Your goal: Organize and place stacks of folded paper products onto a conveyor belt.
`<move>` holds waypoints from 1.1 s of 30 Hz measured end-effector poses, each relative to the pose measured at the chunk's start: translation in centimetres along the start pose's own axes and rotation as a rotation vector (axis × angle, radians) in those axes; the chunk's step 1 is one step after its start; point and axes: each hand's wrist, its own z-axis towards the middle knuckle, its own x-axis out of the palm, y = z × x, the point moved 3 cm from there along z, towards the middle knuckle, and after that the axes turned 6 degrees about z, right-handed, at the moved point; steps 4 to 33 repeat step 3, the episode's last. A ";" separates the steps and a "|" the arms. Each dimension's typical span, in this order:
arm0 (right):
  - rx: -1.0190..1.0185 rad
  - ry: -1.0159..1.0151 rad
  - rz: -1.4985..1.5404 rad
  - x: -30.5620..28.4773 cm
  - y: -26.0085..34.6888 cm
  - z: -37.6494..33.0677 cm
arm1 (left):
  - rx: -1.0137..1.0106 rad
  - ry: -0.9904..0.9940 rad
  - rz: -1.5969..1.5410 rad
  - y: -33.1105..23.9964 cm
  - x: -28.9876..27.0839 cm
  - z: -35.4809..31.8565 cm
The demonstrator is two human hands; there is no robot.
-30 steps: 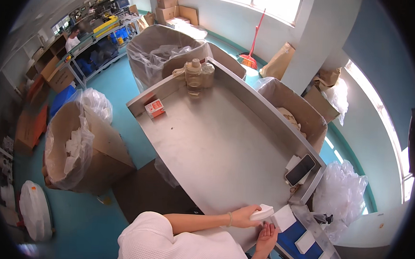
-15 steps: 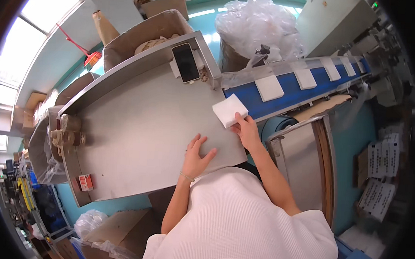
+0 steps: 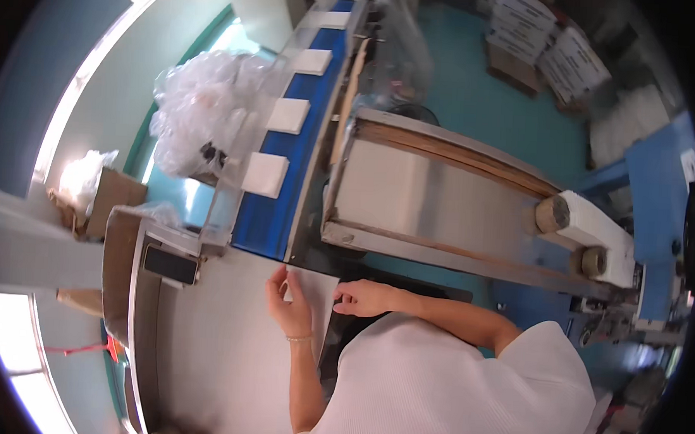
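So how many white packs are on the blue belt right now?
3 clearly on the blue belt: nearest pack, middle pack, far pack. A possible fourth at the belt's far end is too blurred to count.

White flat square pads on the blue conveyor belt [image 3: 266, 221]: four, there in a row, nearest [image 3: 265, 175], next [image 3: 288, 115], then [image 3: 313, 61], farthest [image 3: 333, 19].
Hands: two on the pale grey tabletop [image 3: 217, 351], left hand [image 3: 289, 304], right hand [image 3: 366, 298].
Dark flat phone-like slab [image 3: 170, 264]: one.
Round brown roll ends on the machine: two, upper [image 3: 552, 214], lower [image 3: 593, 261].
Crumpled clear plastic bags: one big heap [image 3: 201, 110].
Brown cardboard boxes: one [image 3: 114, 197].
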 end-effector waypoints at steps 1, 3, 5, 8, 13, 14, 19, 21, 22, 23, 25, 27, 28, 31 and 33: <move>-0.015 -0.048 -0.014 -0.4 -0.9 -1.1 | 0.105 -0.004 0.037 -1.6 0.9 0.9; -0.001 -0.171 -0.010 -2.5 -1.1 -4.4 | 0.200 0.064 -0.007 -4.8 3.4 2.2; -0.001 -0.171 -0.010 -2.5 -1.1 -4.4 | 0.200 0.064 -0.007 -4.8 3.4 2.2; -0.001 -0.171 -0.010 -2.5 -1.1 -4.4 | 0.200 0.064 -0.007 -4.8 3.4 2.2; -0.001 -0.171 -0.010 -2.5 -1.1 -4.4 | 0.200 0.064 -0.007 -4.8 3.4 2.2; -0.001 -0.171 -0.010 -2.5 -1.1 -4.4 | 0.200 0.064 -0.007 -4.8 3.4 2.2; -0.001 -0.171 -0.010 -2.5 -1.1 -4.4 | 0.200 0.064 -0.007 -4.8 3.4 2.2; -0.001 -0.171 -0.010 -2.5 -1.1 -4.4 | 0.200 0.064 -0.007 -4.8 3.4 2.2; -0.001 -0.171 -0.010 -2.5 -1.1 -4.4 | 0.200 0.064 -0.007 -4.8 3.4 2.2; -0.001 -0.171 -0.010 -2.5 -1.1 -4.4 | 0.200 0.064 -0.007 -4.8 3.4 2.2; -0.001 -0.171 -0.010 -2.5 -1.1 -4.4 | 0.200 0.064 -0.007 -4.8 3.4 2.2; -0.001 -0.171 -0.010 -2.5 -1.1 -4.4 | 0.200 0.064 -0.007 -4.8 3.4 2.2; -0.001 -0.171 -0.010 -2.5 -1.1 -4.4 | 0.200 0.064 -0.007 -4.8 3.4 2.2; -0.001 -0.171 -0.010 -2.5 -1.1 -4.4 | 0.200 0.064 -0.007 -4.8 3.4 2.2; -0.001 -0.171 -0.010 -2.5 -1.1 -4.4 | 0.200 0.064 -0.007 -4.8 3.4 2.2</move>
